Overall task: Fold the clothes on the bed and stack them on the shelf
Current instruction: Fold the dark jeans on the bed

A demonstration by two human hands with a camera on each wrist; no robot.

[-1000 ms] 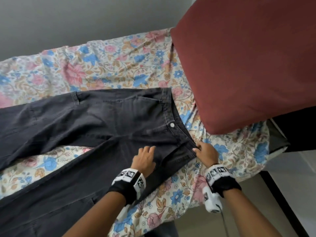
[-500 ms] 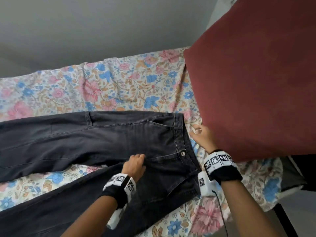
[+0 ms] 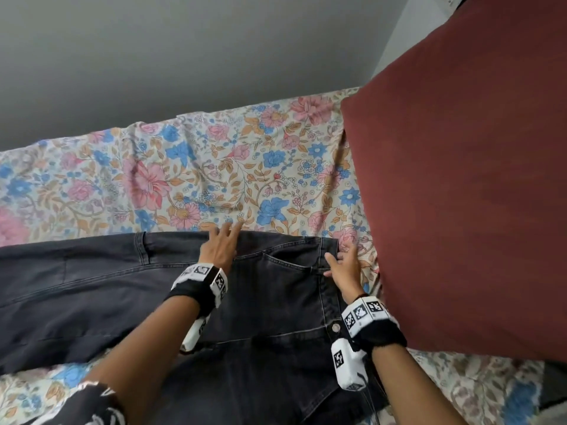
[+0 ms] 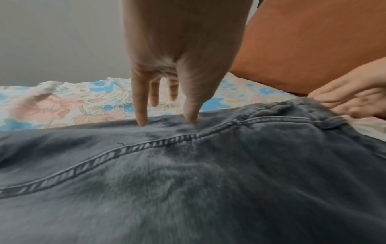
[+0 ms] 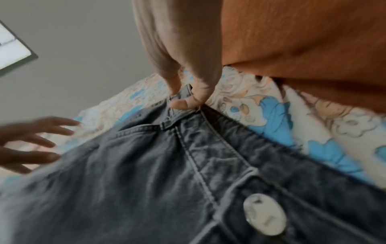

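Note:
Dark grey jeans (image 3: 270, 305) lie spread flat on the floral bedsheet (image 3: 214, 179), waistband to the right, legs running off to the left. My left hand (image 3: 222, 240) has straight, spread fingers touching the far edge of the jeans (image 4: 188, 173) near the front pocket; in the left wrist view its fingertips (image 4: 142, 122) press the denim. My right hand (image 3: 342, 260) pinches the far corner of the waistband (image 5: 181, 97) between thumb and fingers. The metal waist button (image 5: 264, 214) shows close to the right wrist.
A large rust-red pillow (image 3: 466, 185) stands right beside my right hand, over the bed's right end. A grey wall (image 3: 184, 56) runs behind the bed. The floor shows at the bottom right corner (image 3: 552, 391). No shelf is in view.
Both hands have moved from the near side of the waistband to the far edge of the jeans. The right hand now pinches the far waistband corner; the left hand has opened.

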